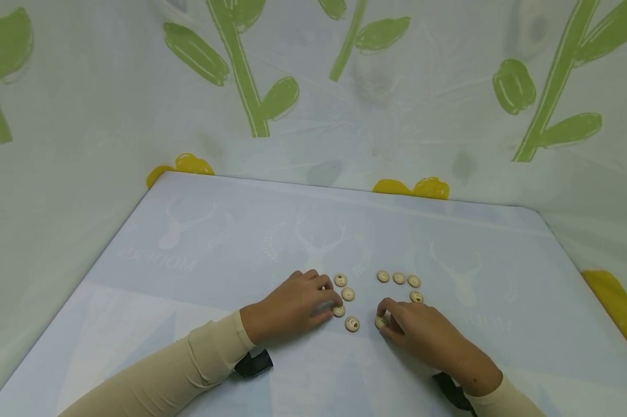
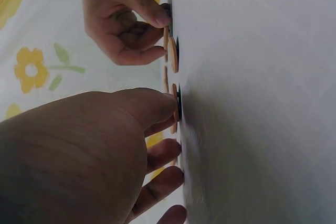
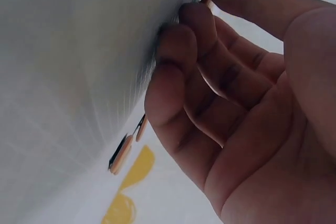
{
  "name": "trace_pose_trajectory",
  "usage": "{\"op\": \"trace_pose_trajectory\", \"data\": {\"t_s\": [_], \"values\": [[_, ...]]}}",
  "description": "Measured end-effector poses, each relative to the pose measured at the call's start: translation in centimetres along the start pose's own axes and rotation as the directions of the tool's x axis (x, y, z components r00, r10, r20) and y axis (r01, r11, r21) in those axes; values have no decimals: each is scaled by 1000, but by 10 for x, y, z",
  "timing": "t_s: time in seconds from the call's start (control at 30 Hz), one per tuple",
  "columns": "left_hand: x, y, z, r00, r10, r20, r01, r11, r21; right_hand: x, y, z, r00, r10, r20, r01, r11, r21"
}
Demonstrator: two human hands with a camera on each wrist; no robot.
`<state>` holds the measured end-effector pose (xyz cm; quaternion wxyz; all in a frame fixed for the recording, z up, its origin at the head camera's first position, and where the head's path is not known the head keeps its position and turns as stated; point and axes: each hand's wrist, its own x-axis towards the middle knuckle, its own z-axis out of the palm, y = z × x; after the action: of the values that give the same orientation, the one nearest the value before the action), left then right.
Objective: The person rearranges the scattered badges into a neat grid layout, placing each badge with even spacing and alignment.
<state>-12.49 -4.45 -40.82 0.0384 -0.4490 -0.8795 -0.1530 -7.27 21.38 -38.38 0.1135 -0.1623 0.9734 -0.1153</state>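
Observation:
Small round wooden discs with dark face-like marks lie on the pale table. My left hand (image 1: pixel 294 304) pinches one disc (image 1: pixel 338 311) between thumb and index finger, its other fingers spread loosely. In the left wrist view the thumb presses against that disc's edge (image 2: pixel 174 95), right at the tabletop. My right hand (image 1: pixel 422 333) pinches another disc (image 1: pixel 379 322) between thumb and index finger, low over the table. A disc with a dark patch (image 1: pixel 352 324) lies between the hands. Curled fingers of the right hand (image 3: pixel 236 98) largely hide its disc in the right wrist view.
Two discs, one at the back (image 1: pixel 340 280) and one nearer (image 1: pixel 348 294), lie just beyond the left fingertips. A row of three discs (image 1: pixel 399 278) and a single disc (image 1: pixel 416 296) sit beyond the right hand. The table (image 1: pixel 230 231) ends at a leaf-patterned curtain (image 1: pixel 422 116).

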Motion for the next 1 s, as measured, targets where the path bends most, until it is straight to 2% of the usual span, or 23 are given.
{"op": "trace_pose_trajectory", "data": {"t_s": [0.33, 0.57, 0.67, 1.0], "values": [[-3, -1, -1, 1000, 14, -19, -14, 1000, 20, 1, 4, -4, 999, 30, -38, -33, 998, -55], [0, 2, -2, 1000, 14, 18, -14, 999, 31, -1, 10, -8, 994, 104, -36, -105, 994, -31], [1, 2, -2, 999, 1, 32, -3, 999, 39, 0, 13, -11, 993, 110, -35, -111, 993, -29], [-2, 1, -3, 999, -6, 40, 5, 999, 37, 7, 20, -20, 997, 41, -67, -45, 998, -54]]}}
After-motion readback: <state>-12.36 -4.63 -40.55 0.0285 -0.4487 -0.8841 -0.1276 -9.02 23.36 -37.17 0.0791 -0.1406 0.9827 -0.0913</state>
